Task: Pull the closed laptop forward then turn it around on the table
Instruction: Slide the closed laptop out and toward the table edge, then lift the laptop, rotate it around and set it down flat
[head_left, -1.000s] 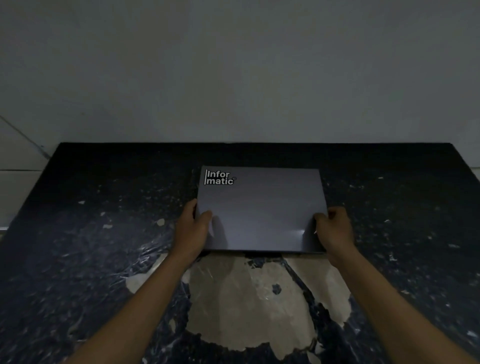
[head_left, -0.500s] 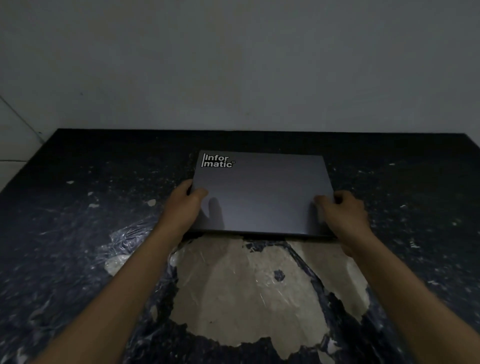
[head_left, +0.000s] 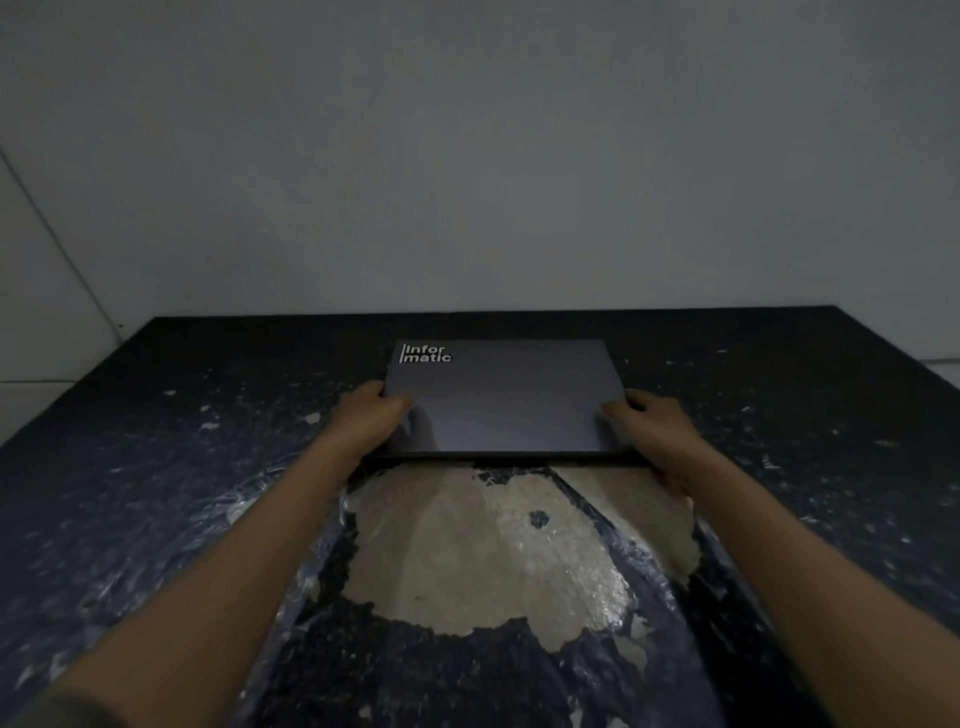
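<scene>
A closed grey laptop (head_left: 506, 397) lies flat on the dark table (head_left: 156, 467), with a white "Informatic" sticker at its far left corner. My left hand (head_left: 366, 415) grips the laptop's left edge near the front corner, thumb on the lid. At the right front corner, my right hand (head_left: 652, 428) holds the edge, fingers on top. Both forearms reach in from the bottom of the head view.
The table's black covering is worn through to a pale patch (head_left: 493, 551) just in front of the laptop. A plain grey wall (head_left: 467, 156) rises right behind the table's far edge. The table's left and right edges slope away at the sides.
The view has tilted up, so laptop and hands sit higher and farther in frame. Both hands have kept their grip on the laptop's front corners; the laptop's orientation is unchanged.
</scene>
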